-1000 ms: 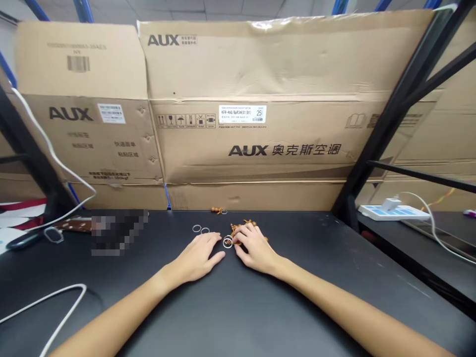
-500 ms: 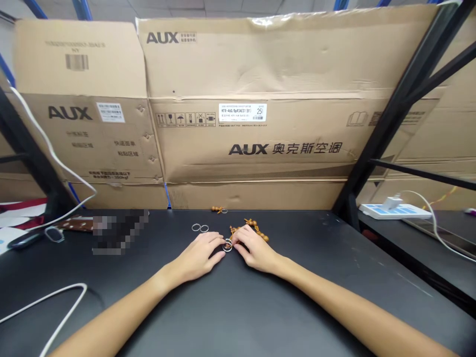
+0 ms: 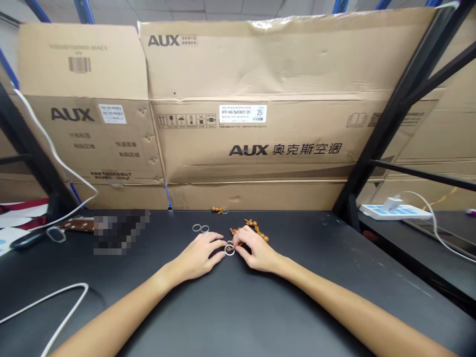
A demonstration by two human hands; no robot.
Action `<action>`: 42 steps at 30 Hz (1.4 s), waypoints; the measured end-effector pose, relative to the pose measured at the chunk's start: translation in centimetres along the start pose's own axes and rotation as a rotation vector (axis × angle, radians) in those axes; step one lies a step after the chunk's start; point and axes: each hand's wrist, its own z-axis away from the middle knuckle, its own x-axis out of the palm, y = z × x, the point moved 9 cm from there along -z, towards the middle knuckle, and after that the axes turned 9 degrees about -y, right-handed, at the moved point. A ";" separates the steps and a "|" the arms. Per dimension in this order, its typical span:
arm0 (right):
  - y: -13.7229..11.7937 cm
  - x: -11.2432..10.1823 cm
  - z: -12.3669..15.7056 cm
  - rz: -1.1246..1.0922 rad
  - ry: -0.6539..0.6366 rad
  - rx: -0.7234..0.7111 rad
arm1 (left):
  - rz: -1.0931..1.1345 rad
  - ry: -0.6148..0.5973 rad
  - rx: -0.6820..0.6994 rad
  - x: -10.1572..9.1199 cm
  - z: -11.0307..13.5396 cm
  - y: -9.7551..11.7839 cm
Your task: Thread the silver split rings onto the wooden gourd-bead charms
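Note:
A silver key ring (image 3: 229, 255) stands between my two hands, a little reddish-brown cord showing inside it. My right hand (image 3: 256, 250) pinches the ring's right side between thumb and fingertips. My left hand (image 3: 203, 254) is at the ring's left edge, thumb and index finger apart; whether they touch it I cannot tell. Just behind my right hand lies a bunch of yellow-brown wooden beads on cord (image 3: 263, 236), partly hidden by the fingers. Two loose silver rings (image 3: 205, 228) lie side by side beyond my left hand.
Farther back, a small beaded piece with a ring (image 3: 217, 209) lies by the large cardboard box (image 3: 290, 124). At left are glasses (image 3: 56, 234), a blurred dark object (image 3: 121, 233) and a white cable (image 3: 70, 317). A power strip (image 3: 379, 212) sits beyond the black frame at right.
The key ring between my hands has shifted slightly right and turned, so one round outline shows more plainly. My hands have hardly moved.

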 end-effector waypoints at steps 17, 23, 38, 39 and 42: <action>0.8 0.4 0.0 -0.237 -0.053 0.057 | -0.094 0.052 -0.025 -0.1 0.0 -0.4; 2.3 -0.5 0.2 -0.006 0.079 0.210 | -0.106 0.071 0.015 -0.3 0.1 0.0; 1.6 0.8 -0.3 0.190 -0.078 0.150 | -0.043 0.044 0.038 -0.5 0.0 0.7; 1.6 0.8 -0.3 0.181 -0.080 0.145 | -0.030 0.045 0.028 -0.5 0.1 0.6; 1.4 0.8 -0.4 0.110 -0.076 0.114 | 0.041 0.038 -0.015 -0.3 0.1 0.0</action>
